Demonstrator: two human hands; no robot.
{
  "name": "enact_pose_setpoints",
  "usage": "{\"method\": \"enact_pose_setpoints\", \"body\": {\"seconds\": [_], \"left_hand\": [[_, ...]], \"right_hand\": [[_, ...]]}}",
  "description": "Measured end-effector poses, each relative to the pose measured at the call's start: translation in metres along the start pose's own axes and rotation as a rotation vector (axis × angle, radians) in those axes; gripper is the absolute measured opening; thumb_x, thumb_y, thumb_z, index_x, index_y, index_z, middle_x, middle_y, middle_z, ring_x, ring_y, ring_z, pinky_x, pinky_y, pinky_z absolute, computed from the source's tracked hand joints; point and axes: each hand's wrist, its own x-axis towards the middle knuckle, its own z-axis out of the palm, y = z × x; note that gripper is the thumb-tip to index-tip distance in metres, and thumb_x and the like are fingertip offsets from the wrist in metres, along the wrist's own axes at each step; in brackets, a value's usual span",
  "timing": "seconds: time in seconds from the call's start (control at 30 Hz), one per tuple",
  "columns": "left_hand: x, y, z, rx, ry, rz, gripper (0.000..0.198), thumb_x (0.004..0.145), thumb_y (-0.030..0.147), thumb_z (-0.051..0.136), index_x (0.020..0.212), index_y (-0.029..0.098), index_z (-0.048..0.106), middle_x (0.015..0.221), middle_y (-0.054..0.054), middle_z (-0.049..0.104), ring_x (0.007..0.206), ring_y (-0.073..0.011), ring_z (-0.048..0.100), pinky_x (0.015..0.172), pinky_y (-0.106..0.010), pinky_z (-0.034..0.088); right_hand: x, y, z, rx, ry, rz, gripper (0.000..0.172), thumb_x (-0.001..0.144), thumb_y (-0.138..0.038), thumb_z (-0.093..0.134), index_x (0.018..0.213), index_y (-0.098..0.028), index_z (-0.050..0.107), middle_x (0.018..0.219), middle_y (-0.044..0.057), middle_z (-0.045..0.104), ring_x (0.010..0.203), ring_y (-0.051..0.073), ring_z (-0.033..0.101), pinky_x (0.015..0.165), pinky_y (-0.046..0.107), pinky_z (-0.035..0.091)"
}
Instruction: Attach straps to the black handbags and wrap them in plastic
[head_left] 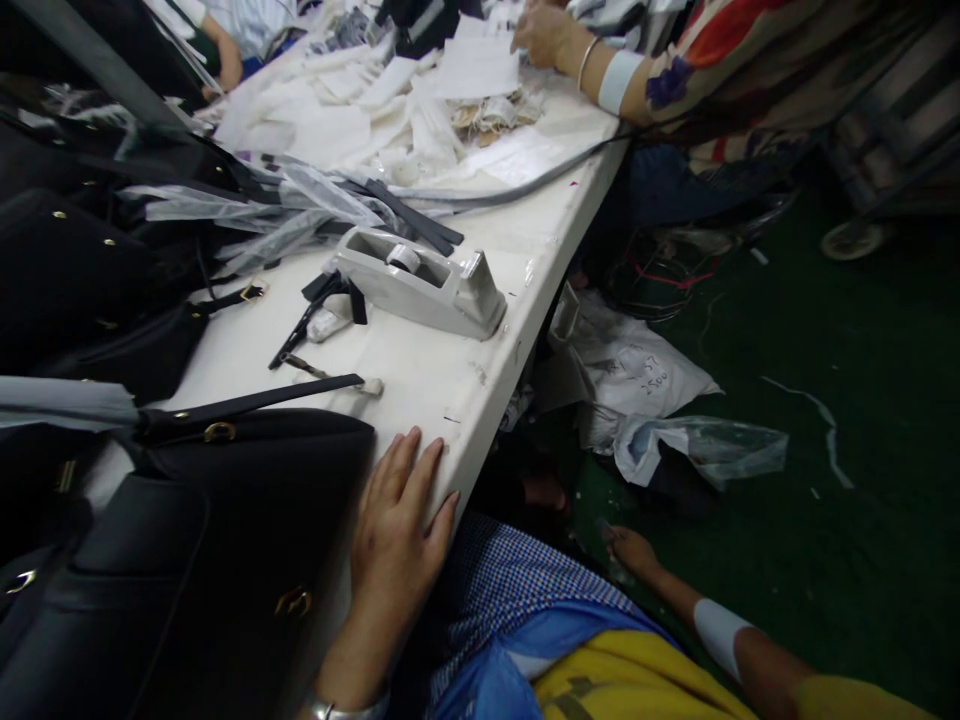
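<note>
My left hand (397,515) lies flat on the near edge of the white table, fingers stretched out and holding nothing. Right beside it is a black handbag (262,520) with gold-coloured fittings and a strap on top. Down at my right side, below table height, my right hand (631,552) has its fingers drawn together; a small greyish bit shows at the fingertips, too unclear to name. Beyond my left hand stands a grey tape dispenser (420,285). Between them lies a small tool with a thin dark shaft (304,367), near black strips (307,320).
More black bags (97,260) crowd the left side. White sheets (322,120) and clear plastic strips (255,215) cover the far table (540,215). A co-worker's hand (547,35) is at the upper right. White sacks (637,365) and a wheeled cart (885,160) stand on the green floor.
</note>
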Motion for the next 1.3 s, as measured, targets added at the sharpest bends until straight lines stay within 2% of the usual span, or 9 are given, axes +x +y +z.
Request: {"method": "enact_pose_setpoints", "body": {"seconds": [0.33, 0.6, 0.73, 0.87, 1.0, 1.1, 1.17, 1.23, 1.3], "left_hand": [[-0.004, -0.004, -0.004, -0.139, 0.025, -0.034, 0.053, 0.087, 0.022, 0.066, 0.139, 0.021, 0.054, 0.152, -0.012, 0.047, 0.141, -0.0321, 0.042, 0.115, -0.047, 0.040], [-0.010, -0.005, -0.007, -0.184, 0.013, -0.034, 0.057, 0.086, 0.020, 0.066, 0.142, 0.020, 0.052, 0.155, -0.012, 0.044, 0.144, -0.0318, 0.038, 0.118, -0.046, 0.034], [-0.013, -0.003, -0.010, -0.184, 0.018, -0.024, 0.058, 0.087, 0.018, 0.065, 0.143, 0.020, 0.052, 0.155, -0.013, 0.044, 0.144, -0.0319, 0.037, 0.119, -0.046, 0.032], [-0.015, -0.003, -0.013, -0.196, 0.015, -0.024, 0.058, 0.086, 0.017, 0.065, 0.143, 0.019, 0.052, 0.156, -0.013, 0.043, 0.144, -0.0312, 0.037, 0.120, -0.046, 0.030], [-0.015, -0.004, -0.014, -0.216, 0.013, -0.035, 0.057, 0.086, 0.019, 0.066, 0.142, 0.020, 0.052, 0.156, -0.014, 0.043, 0.145, -0.0302, 0.036, 0.120, -0.046, 0.031], [-0.014, -0.004, -0.014, -0.220, 0.017, -0.038, 0.056, 0.087, 0.020, 0.066, 0.141, 0.021, 0.053, 0.155, -0.013, 0.043, 0.145, -0.0303, 0.037, 0.119, -0.045, 0.032], [-0.014, -0.003, -0.014, -0.215, 0.020, -0.034, 0.055, 0.087, 0.021, 0.066, 0.141, 0.020, 0.053, 0.155, -0.014, 0.044, 0.144, -0.0303, 0.037, 0.119, -0.045, 0.032], [-0.014, -0.003, -0.014, -0.205, 0.023, -0.030, 0.055, 0.087, 0.022, 0.066, 0.140, 0.020, 0.053, 0.154, -0.014, 0.045, 0.144, -0.0305, 0.038, 0.119, -0.045, 0.033], [-0.013, -0.002, -0.015, -0.196, 0.029, -0.026, 0.054, 0.087, 0.022, 0.066, 0.140, 0.020, 0.054, 0.153, -0.014, 0.046, 0.144, -0.0308, 0.039, 0.118, -0.045, 0.034]], "right_hand": [[-0.056, -0.022, 0.010, 0.014, 0.115, -0.065, 0.030, 0.097, -0.034, 0.061, 0.122, -0.017, 0.061, 0.120, 0.008, 0.065, 0.099, 0.021, 0.066, 0.084, 0.041, 0.057], [-0.113, 0.011, 0.011, 0.097, 0.240, -0.099, 0.029, 0.096, -0.036, 0.060, 0.118, -0.016, 0.063, 0.116, 0.007, 0.066, 0.096, 0.021, 0.067, 0.082, 0.040, 0.058], [-0.130, 0.010, -0.002, 0.136, 0.295, -0.145, 0.029, 0.097, -0.035, 0.060, 0.118, -0.016, 0.063, 0.115, 0.007, 0.066, 0.095, 0.020, 0.067, 0.081, 0.039, 0.058], [-0.131, -0.025, -0.021, 0.151, 0.336, -0.228, 0.030, 0.096, -0.034, 0.061, 0.120, -0.017, 0.062, 0.118, 0.008, 0.065, 0.097, 0.021, 0.067, 0.083, 0.040, 0.058], [-0.124, -0.089, -0.030, 0.144, 0.330, -0.359, 0.031, 0.097, -0.034, 0.060, 0.122, -0.017, 0.061, 0.121, 0.008, 0.064, 0.100, 0.022, 0.066, 0.084, 0.042, 0.057], [-0.118, -0.136, -0.024, 0.125, 0.292, -0.459, 0.031, 0.097, -0.035, 0.060, 0.121, -0.017, 0.062, 0.122, 0.008, 0.064, 0.102, 0.023, 0.066, 0.086, 0.042, 0.057], [-0.114, -0.157, -0.014, 0.113, 0.259, -0.502, 0.032, 0.096, -0.035, 0.061, 0.122, -0.017, 0.061, 0.122, 0.009, 0.064, 0.102, 0.022, 0.066, 0.086, 0.043, 0.057], [-0.112, -0.166, -0.003, 0.108, 0.233, -0.526, 0.032, 0.096, -0.034, 0.061, 0.123, -0.017, 0.060, 0.122, 0.009, 0.064, 0.101, 0.022, 0.066, 0.086, 0.043, 0.057], [-0.112, -0.163, 0.007, 0.107, 0.217, -0.529, 0.031, 0.096, -0.034, 0.061, 0.123, -0.017, 0.061, 0.122, 0.009, 0.064, 0.101, 0.022, 0.066, 0.085, 0.042, 0.057]]}}
